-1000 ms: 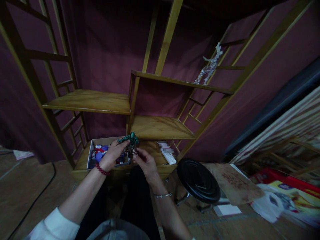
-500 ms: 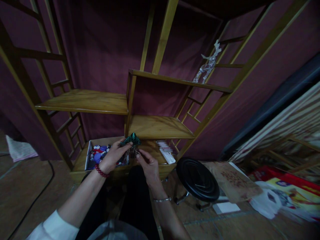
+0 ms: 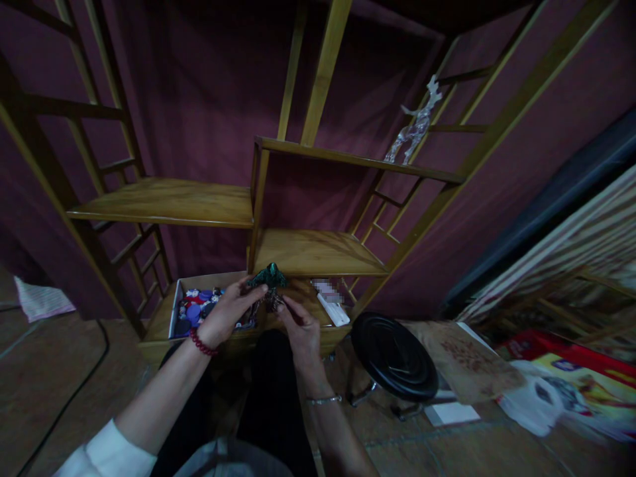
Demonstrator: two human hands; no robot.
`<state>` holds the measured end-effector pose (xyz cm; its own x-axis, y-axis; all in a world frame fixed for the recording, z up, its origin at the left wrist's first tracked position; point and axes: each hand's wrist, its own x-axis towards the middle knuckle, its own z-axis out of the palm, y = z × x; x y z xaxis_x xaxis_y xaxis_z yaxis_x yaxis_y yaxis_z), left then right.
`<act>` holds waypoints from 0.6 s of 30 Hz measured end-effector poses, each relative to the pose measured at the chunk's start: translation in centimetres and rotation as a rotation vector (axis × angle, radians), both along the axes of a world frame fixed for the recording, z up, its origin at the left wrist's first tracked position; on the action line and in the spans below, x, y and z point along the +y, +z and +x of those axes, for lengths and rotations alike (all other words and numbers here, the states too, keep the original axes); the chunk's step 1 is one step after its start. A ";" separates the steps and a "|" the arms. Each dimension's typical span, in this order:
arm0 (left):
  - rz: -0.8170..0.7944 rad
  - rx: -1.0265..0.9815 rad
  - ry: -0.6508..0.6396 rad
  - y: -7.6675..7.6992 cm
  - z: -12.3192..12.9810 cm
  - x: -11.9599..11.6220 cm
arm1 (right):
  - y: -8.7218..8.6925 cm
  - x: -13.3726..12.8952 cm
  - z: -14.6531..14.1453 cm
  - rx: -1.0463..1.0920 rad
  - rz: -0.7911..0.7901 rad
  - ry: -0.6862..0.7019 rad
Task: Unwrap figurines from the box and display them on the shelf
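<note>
Your left hand [image 3: 229,313] is mostly closed, with its thumb and fingers pinching the left side of a small green and brown thing [image 3: 271,271]; your right hand [image 3: 302,331] is curled, and its thumb and a finger nip the thin brown bits low on that same thing. The thing is up off the low wooden shelf [image 3: 297,305], between your two hands, with its shiny green part on top; what it is, you cannot tell.

Going out from it, an open box [image 3: 173,311] sits between eight and nine o'clock; it is full of little blue, red, white and black things, and your left hand hides some of them; near four o'clock a flat white thing [image 3: 336,314] lies tilted on the low shelf.

A bare shelf [image 3: 318,250] is at two o'clock, and a higher one [image 3: 166,201] is at ten; between one and two o'clock, a clear deer [image 3: 415,129] stands on the top right shelf.

On the floor, a round black stool [image 3: 395,358] is at four o'clock; past it, the same way, are a brown sheet [image 3: 464,361] and a white plastic bag [image 3: 529,401]; a black cord [image 3: 69,397] bends along the floor at eight o'clock.
</note>
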<state>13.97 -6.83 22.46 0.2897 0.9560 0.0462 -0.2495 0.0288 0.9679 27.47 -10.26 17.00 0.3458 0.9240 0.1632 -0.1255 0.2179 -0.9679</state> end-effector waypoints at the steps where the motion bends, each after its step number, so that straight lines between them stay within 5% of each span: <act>1: -0.001 0.004 -0.008 0.0 0.0 0.0 | -0.1 0.0 0.1 -0.002 -0.002 -0.004; 10: 0.013 -0.010 -0.066 -0.2 -0.1 -0.2 | -0.3 0.2 0.1 0.005 -0.015 -0.004; 18: -0.023 0.062 0.053 -0.3 -0.1 0.0 | -0.3 0.3 0.2 -0.032 -0.011 -0.025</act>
